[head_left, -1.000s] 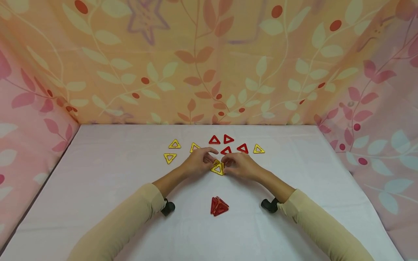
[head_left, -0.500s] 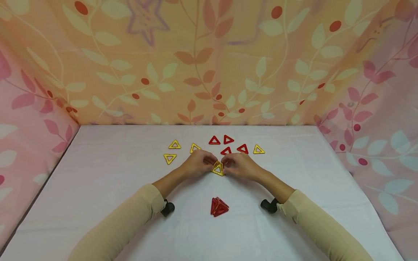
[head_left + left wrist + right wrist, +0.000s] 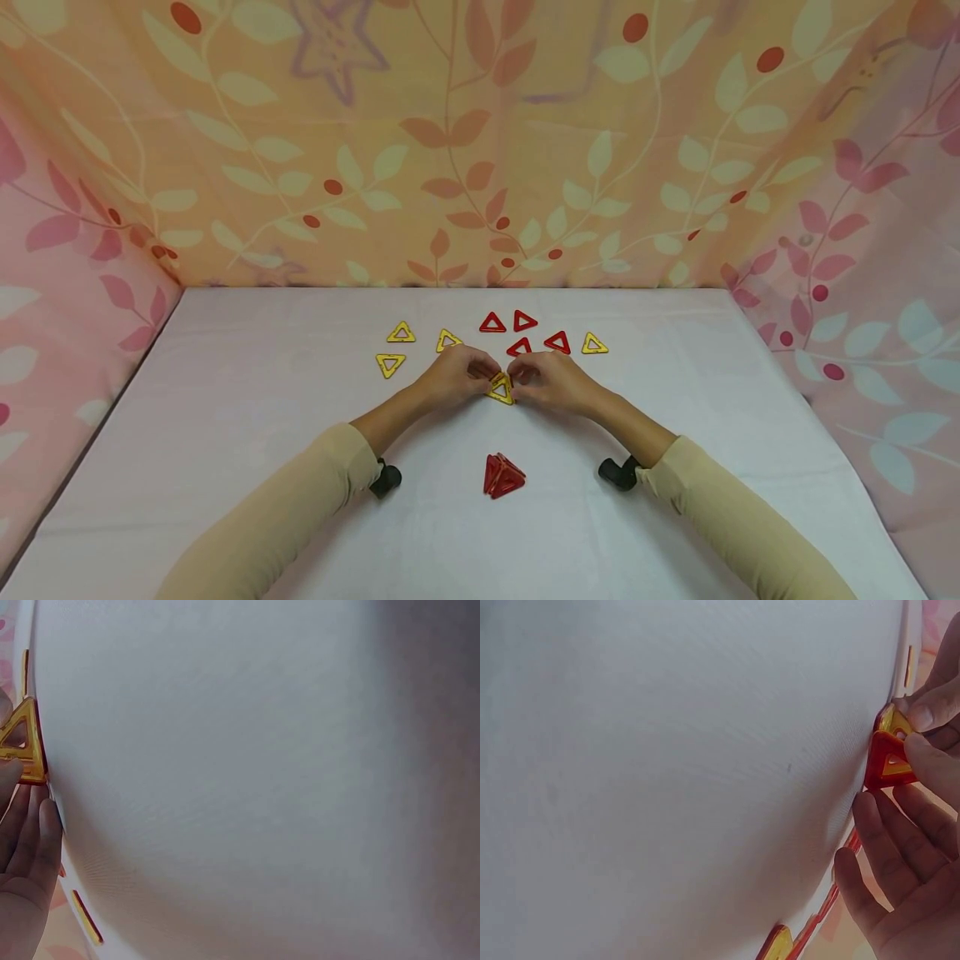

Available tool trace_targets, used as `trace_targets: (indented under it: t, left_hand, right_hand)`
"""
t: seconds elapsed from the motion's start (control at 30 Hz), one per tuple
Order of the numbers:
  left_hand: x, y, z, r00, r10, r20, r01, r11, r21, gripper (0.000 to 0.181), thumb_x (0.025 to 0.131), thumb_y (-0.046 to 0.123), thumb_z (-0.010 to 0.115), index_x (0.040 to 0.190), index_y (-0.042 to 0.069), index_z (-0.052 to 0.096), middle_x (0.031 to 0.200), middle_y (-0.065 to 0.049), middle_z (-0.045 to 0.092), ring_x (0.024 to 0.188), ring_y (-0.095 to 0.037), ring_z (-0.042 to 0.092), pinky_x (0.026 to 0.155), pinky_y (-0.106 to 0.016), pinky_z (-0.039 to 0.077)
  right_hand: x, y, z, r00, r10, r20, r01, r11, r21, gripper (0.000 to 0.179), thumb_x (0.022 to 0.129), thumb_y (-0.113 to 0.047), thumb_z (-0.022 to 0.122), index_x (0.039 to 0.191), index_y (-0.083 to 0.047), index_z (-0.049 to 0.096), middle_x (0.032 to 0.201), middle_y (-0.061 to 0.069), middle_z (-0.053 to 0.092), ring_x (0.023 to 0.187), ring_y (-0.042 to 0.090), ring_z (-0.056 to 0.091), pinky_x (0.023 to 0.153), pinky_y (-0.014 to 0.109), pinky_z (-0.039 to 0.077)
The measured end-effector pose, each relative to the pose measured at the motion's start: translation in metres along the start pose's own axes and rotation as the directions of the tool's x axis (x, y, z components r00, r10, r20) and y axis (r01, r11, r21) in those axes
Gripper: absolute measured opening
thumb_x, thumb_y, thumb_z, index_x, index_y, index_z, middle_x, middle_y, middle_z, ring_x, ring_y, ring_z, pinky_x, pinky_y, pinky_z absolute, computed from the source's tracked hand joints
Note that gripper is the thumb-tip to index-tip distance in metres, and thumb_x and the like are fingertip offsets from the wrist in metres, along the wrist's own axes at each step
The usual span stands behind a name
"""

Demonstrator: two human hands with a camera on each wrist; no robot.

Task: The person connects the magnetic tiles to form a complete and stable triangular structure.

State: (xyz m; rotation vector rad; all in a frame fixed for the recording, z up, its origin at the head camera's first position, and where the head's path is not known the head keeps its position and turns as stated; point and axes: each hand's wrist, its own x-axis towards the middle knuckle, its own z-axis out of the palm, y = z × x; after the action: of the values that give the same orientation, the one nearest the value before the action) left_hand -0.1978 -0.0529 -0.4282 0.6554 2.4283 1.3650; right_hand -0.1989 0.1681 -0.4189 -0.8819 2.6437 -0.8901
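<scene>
In the head view, my left hand and right hand meet at a small group of triangular magnetic tiles at mid-table. A yellow tile faces me, with others tilted up behind it. My left hand pinches the yellow tile at the group's left side. On the opposite side, my right thumb and fingers pinch a tile that looks red in the right wrist view, with yellow showing through its hole. Fingers partly cover the group. Closer to me stands a red pyramid of such tiles.
Beyond my hands lie several flat red tiles, one partly behind my right hand. Yellow tiles lie to the left and one yellow tile to the right. Patterned cloth walls the white table at back and sides.
My left fingers have lowered and drawn in closer to the yellow tiles since one second ago. The right hand and the red pyramid have stayed in place.
</scene>
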Motion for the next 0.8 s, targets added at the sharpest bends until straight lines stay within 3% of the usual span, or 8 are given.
trace_targets:
  t: [0.37,0.8]
  left_hand:
    - [0.0002,0.0002,0.0008,1.0,0.024,-0.004,-0.024,0.999,0.034,0.019,0.087,-0.001,0.073,0.106,0.003,0.074,0.097,-0.002,0.072,0.091,-0.013,0.065,0.085,-0.028,0.054]
    - [0.0003,0.0007,0.0015,1.0,0.03,-0.005,-0.029,0.997,0.071,0.024,0.087,0.0,0.074,0.11,0.005,0.073,0.101,-0.001,0.071,0.092,-0.013,0.063,0.085,-0.027,0.054]
  right_hand:
    - [0.0002,0.0,0.0018,1.0,-0.011,0.001,0.011,1.0,0.01,0.027,0.086,-0.015,0.078,0.111,-0.008,0.07,0.102,-0.001,0.07,0.095,0.019,0.065,0.085,0.037,0.054]
    - [-0.0012,-0.0008,0.0009,1.0,-0.02,-0.001,0.02,1.0,-0.001,0.027,0.087,-0.017,0.077,0.112,-0.009,0.07,0.102,-0.003,0.07,0.094,0.016,0.064,0.085,0.034,0.053]
